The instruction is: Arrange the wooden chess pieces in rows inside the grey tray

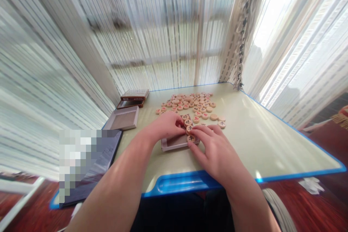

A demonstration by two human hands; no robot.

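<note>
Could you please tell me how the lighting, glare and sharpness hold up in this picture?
In the head view, bright light washes out the right-hand curtain; pale glare streaks the right of the table; wide-angle stretch skews the edges; pixelation masks what lies beside the dark flat item; characters on the near pieces look clearer than on the far pieces.
</note>
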